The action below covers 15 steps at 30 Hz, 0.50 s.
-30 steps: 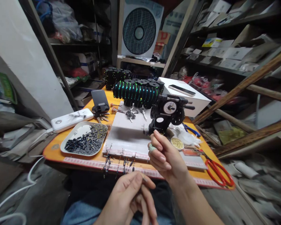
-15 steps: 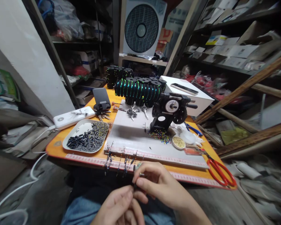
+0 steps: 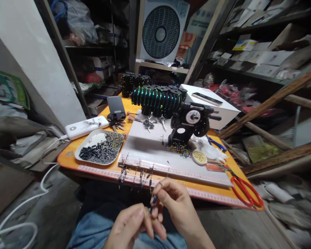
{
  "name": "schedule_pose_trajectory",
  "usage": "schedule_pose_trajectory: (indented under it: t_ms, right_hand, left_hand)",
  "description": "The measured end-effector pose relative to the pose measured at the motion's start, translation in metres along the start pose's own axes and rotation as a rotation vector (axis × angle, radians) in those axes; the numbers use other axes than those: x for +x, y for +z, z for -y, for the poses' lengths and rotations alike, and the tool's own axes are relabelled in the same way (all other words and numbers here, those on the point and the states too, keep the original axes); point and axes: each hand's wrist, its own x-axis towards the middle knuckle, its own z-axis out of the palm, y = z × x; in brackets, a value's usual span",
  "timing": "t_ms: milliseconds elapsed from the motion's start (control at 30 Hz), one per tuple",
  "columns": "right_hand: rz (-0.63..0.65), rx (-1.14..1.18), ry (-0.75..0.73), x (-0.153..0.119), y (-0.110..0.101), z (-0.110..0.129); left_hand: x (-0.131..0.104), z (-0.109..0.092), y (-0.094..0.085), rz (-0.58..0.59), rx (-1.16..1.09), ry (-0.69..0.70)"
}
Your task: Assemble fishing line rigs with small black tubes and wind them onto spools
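Note:
Above my lap, in front of the table edge, my two hands meet. My right hand (image 3: 175,204) pinches a small dark cylindrical piece (image 3: 154,199) between thumb and fingers. My left hand (image 3: 132,223) is closed just below it, its fingertips at the piece's lower end, where another dark bit shows; exactly what the left fingertips hold is partly hidden. Beside my right fingers, several thin rigs with dark pieces and small beads (image 3: 141,178) hang over the table edge. The white tray (image 3: 79,152) at left holds many dark cylinders and grey pellets.
A black winding machine (image 3: 188,121) with a row of green-lined spools (image 3: 157,98) stands on a white board (image 3: 137,147). Colored beads (image 3: 180,149), a dish of gold beads (image 3: 199,157) and red scissors (image 3: 246,190) lie right. A power strip (image 3: 86,127) and phone stand (image 3: 116,108) are left.
My right hand has turned and its fingers have lifted, so the dark piece shows more clearly between the hands. The view has shifted slightly, moving the table a little rightward.

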Motion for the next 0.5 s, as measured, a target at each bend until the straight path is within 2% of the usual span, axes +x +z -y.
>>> schedule_pose_trajectory:
  t_ms: [100, 267, 500]
  right_hand:
    - [0.009, -0.019, 0.003, 0.0, 0.001, 0.003]
    - [0.028, -0.015, 0.024, 0.001, 0.001, 0.003]
    - [0.036, 0.061, 0.042, 0.0, 0.002, -0.012]
  left_hand:
    - [0.002, -0.003, -0.003, 0.003, -0.026, -0.006]
    - [0.001, 0.0, -0.001, -0.041, 0.129, 0.085]
    - [-0.004, 0.009, 0.002, -0.065, 0.047, 0.123]
